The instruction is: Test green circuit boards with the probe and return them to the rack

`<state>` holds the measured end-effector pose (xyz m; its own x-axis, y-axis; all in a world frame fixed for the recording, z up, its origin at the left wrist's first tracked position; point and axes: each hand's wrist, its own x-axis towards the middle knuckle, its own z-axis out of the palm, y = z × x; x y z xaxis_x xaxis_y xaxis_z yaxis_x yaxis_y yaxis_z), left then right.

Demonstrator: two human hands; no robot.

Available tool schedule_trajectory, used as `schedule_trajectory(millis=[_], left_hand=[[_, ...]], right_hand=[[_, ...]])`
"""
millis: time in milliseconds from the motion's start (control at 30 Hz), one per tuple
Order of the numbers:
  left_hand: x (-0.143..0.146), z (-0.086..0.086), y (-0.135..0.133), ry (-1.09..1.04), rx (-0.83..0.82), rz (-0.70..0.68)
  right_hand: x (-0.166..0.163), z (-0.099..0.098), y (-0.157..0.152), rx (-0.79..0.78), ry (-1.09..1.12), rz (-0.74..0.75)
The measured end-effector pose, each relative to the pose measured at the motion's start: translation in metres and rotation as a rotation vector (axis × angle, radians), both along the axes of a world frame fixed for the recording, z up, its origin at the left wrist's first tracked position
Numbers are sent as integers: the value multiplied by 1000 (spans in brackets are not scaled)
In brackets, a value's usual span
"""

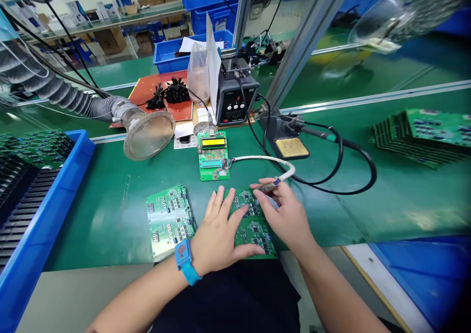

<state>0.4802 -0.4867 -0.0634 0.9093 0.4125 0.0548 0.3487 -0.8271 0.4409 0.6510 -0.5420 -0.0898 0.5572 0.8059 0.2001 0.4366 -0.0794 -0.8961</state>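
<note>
A green circuit board (pixel 253 227) lies in front of me at the bench's near edge. My left hand (pixel 221 225) rests flat on it with fingers spread, covering its left part. In my right hand (pixel 285 215), thumb and fingers pinch a small grey-brown cable probe (pixel 267 188) at the board's top right corner. Whether its tip touches the board I cannot tell. From the probe a white-sleeved cable (pixel 267 160) loops back to a small green tester board (pixel 214 172) with a lit yellow display (pixel 213 142). Left of my left hand sits a stack of circuit boards (pixel 167 220).
A blue bin (pixel 69 200) of boards stands at left, below a fume extraction hose (pixel 149 134). Behind the tester board is a soldering station (pixel 235 100). To its right, a soldering iron (pixel 316 133) sits in a holder with a sponge (pixel 292 147). More boards (pixel 423 132) stack at right.
</note>
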Motion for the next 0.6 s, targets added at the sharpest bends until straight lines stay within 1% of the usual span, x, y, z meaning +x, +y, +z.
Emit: schedule_trajectory(millis=[100,167,333,600], left_hand=[[2,-8,0,0,-4,21],[1,-8,0,-4,-9,29],[0,-7,-1,-25,-29,48],[-1,-11,-3,-80,-52,59]], right_hand=[[-1,-2,0,12,33,-44],[-2,-3,1,12,34,-57],[1,-3,1,-6,20,-12],[-2,-12,3,61,0,-85]])
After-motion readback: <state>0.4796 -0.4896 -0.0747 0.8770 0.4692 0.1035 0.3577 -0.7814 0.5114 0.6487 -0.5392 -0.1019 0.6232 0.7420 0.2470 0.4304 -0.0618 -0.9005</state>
